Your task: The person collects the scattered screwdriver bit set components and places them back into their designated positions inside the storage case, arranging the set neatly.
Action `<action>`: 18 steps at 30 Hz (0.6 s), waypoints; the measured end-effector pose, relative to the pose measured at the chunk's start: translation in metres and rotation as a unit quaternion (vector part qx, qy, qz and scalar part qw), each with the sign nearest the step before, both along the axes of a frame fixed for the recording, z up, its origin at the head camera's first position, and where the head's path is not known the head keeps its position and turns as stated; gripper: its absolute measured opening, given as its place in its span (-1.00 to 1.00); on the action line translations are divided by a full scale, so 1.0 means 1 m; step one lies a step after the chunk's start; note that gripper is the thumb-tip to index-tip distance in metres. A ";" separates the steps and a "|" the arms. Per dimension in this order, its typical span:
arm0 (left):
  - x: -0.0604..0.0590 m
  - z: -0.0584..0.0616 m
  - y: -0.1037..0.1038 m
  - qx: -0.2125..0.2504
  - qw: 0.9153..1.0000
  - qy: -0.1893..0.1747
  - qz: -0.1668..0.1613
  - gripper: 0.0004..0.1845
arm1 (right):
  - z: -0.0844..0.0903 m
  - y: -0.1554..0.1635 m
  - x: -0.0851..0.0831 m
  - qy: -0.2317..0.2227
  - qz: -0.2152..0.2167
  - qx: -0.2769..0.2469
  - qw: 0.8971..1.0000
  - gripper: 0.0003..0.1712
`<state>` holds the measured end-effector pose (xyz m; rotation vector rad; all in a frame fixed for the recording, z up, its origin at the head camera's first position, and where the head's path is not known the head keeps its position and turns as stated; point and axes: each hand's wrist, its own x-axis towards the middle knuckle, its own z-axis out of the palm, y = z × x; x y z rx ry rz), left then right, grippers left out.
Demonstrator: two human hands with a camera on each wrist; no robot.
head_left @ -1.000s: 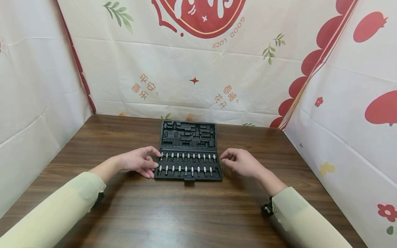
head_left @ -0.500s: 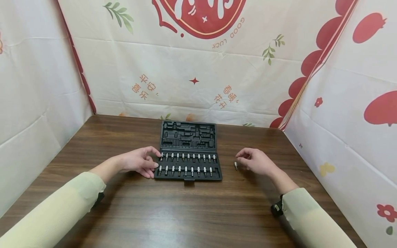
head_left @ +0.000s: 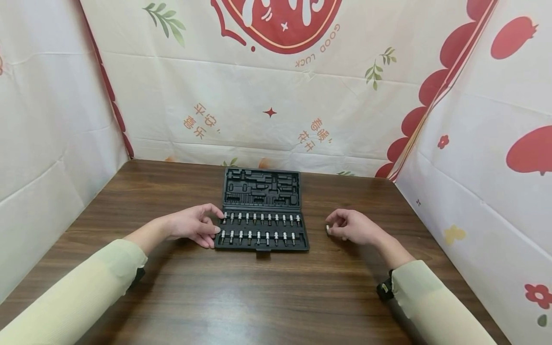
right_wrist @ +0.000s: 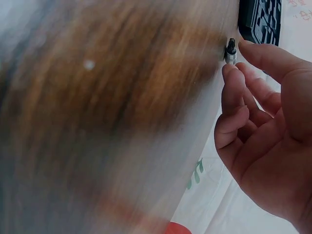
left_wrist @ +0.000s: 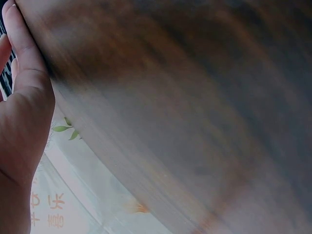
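Observation:
A black plastic case [head_left: 261, 229] lies unfolded on the wooden table, two rows of silver bit sockets [head_left: 258, 235] set in its near half. At its left edge is my left hand [head_left: 194, 226], index fingertip and thumb resting on the rim by the end sockets. Right of the case, my right hand [head_left: 355, 227] pinches a single bit socket [right_wrist: 231, 51] between thumb and fingertips, low over the table. That socket has a chrome base and a dark tip; the thumb partly hides it in the head view. The left wrist view shows only the side of my left hand [left_wrist: 29, 87].
The case's lid half [head_left: 262, 187] lies toward the back, its molded recesses facing up. A printed cloth [head_left: 267, 129] hangs behind the brown table [head_left: 258, 297] and along both sides. A catch [head_left: 263, 254] juts from the case's front edge.
My right hand has moved right, from beside the case's edge to the lone bit socket, and its thumb and fingers have closed around it. The left hand and case stay put.

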<state>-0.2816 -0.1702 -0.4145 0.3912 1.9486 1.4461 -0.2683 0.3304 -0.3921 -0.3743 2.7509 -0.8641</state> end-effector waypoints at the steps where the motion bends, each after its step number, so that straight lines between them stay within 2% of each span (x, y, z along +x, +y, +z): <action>1: 0.000 0.000 0.000 0.000 1.000 0.000 0.000 -0.43 | 0.000 -0.001 0.000 -0.002 0.000 0.001 1.000 -0.72; 18: 0.000 0.001 0.000 -0.004 1.000 0.000 0.000 -0.43 | -0.003 -0.002 0.000 0.005 0.005 0.011 1.000 -0.71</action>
